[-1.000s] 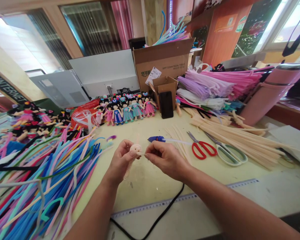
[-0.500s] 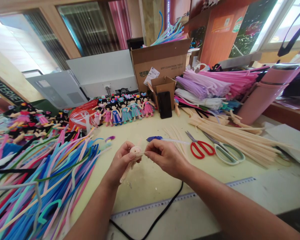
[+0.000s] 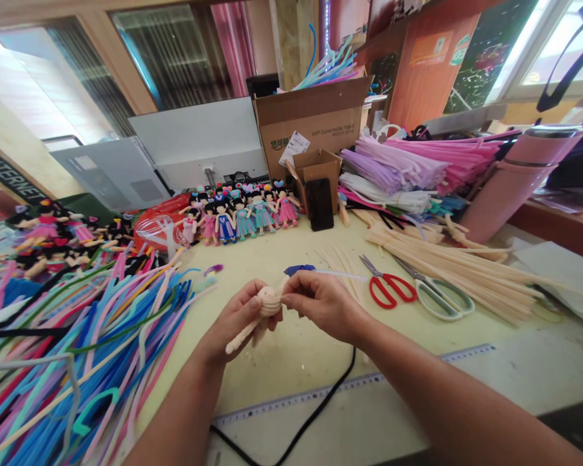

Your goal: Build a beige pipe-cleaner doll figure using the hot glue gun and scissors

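Over the middle of the table, my left hand (image 3: 240,314) grips a cream pipe-cleaner doll part (image 3: 270,301), a rounded coiled ball with a thin twisted piece hanging toward the lower left. Beside it my right hand (image 3: 320,301) pinches a cream pipe cleaner (image 3: 284,283) that runs off the coil's right side. Thumb and forefinger are pressed together on it. Just behind the right hand lies a blue-handled tool (image 3: 300,269), partly hidden. A few loose cream pipe cleaners (image 3: 340,262) lie near it.
Red-handled scissors (image 3: 392,290) and pale-green-handled scissors (image 3: 445,299) lie to the right, by a bundle of cream pipe cleaners (image 3: 459,275). Coloured pipe cleaners (image 3: 102,336) heap at the left. Finished dolls (image 3: 243,217) stand behind, near a phone (image 3: 319,204). A ruler (image 3: 291,400) and black cord (image 3: 315,417) cross the front.
The coiled ball has turned in my left hand, and its twisted tail now points further left. More of the cream strand shows by my right fingers.
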Demonstrator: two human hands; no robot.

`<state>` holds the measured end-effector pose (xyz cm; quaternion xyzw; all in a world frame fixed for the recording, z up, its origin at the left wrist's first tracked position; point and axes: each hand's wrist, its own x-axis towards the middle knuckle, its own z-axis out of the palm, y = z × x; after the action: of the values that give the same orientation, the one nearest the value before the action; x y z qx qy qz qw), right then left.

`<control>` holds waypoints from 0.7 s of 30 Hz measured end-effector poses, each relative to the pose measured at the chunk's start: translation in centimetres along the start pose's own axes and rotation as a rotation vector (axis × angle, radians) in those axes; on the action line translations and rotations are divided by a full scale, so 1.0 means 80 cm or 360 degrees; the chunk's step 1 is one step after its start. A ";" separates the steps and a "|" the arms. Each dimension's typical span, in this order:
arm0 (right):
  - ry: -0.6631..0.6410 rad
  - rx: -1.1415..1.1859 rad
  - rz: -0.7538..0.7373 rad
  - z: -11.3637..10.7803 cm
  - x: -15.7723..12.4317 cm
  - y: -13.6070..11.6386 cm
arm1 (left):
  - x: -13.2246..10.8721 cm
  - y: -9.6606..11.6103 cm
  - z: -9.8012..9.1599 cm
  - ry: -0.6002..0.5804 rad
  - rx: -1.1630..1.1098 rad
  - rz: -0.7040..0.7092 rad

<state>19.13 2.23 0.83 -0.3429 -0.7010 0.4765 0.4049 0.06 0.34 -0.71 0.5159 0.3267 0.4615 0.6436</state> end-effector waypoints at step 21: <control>0.0134 0.0303 0.0264 0.010 0.011 0.010 | 0.009 -0.012 -0.009 0.0099 0.0165 -0.0241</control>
<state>18.09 2.89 0.09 -0.3796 -0.6042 0.5580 0.4237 -0.07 1.22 -1.78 0.5078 0.4080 0.4097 0.6386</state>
